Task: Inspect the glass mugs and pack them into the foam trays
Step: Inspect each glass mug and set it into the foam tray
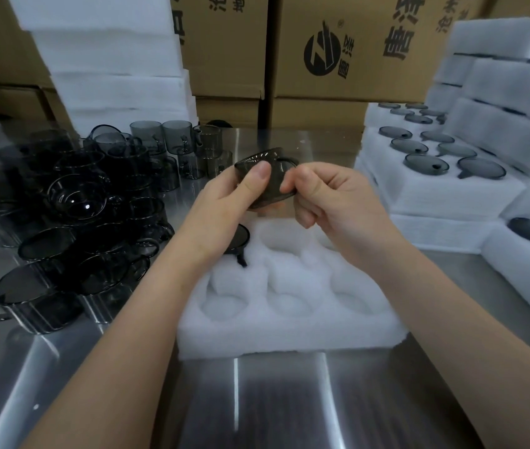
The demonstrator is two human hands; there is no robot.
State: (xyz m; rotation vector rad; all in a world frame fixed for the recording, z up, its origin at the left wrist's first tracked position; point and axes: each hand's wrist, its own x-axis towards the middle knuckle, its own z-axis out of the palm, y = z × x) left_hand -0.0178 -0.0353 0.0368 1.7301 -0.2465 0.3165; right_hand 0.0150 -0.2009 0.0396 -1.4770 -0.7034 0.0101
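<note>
While both hands, left (224,196) and right (331,202), grip one smoky grey glass mug (265,178) at frame centre, tilted above the white foam tray (289,306) on the steel worktop (257,400), loose mugs (72,222) crowd the left.

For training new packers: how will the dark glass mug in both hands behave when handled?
The mug looks rigid and probably fragile, being thin glass. Its glossy wall may be slippery; the left hand and right hand both pinch it. Its round body could roll on its side.
</note>
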